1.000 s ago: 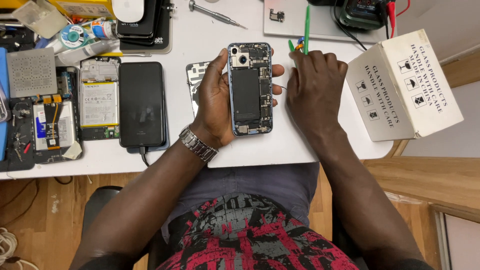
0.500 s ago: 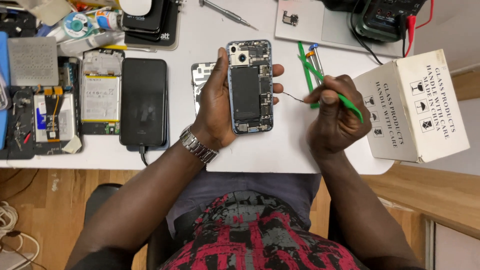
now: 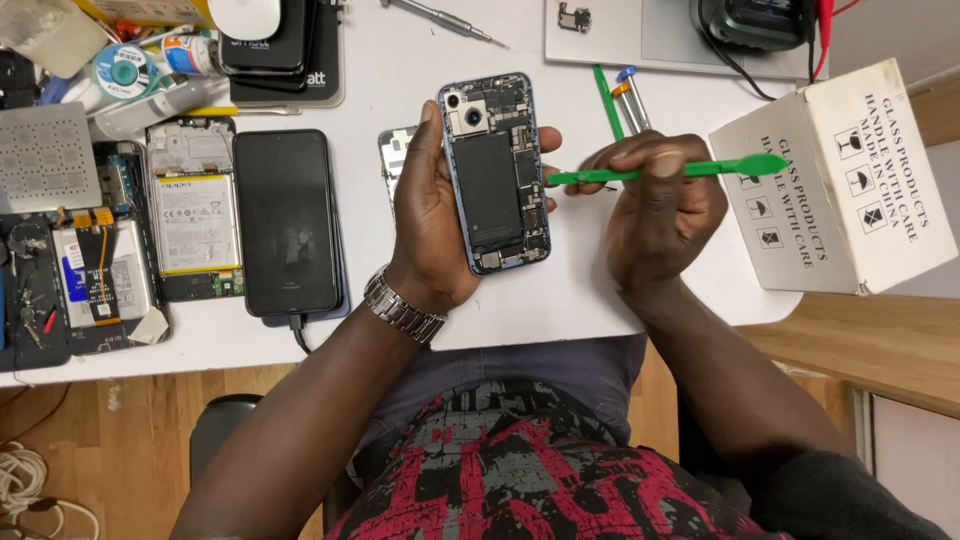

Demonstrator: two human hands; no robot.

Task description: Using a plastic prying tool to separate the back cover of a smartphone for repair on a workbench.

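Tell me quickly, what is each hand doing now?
Left hand: closed around the opened phone.
Right hand: closed on the green plastic pry tool.

A white, matte, evenly lit surface [image 3: 520,320] fills the upper view. Below its near edge lies a light wooden plank floor [image 3: 110,420]; a wooden ledge [image 3: 860,340] adjoins its right corner.

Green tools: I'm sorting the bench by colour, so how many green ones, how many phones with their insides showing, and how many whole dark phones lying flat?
Green pry tools: 2, one in the right hand, green pry tool, and one on the table, green stick
Opened phones: 3, opened phone in the left hand, two on the table
Whole dark phones: 1
Total: 6
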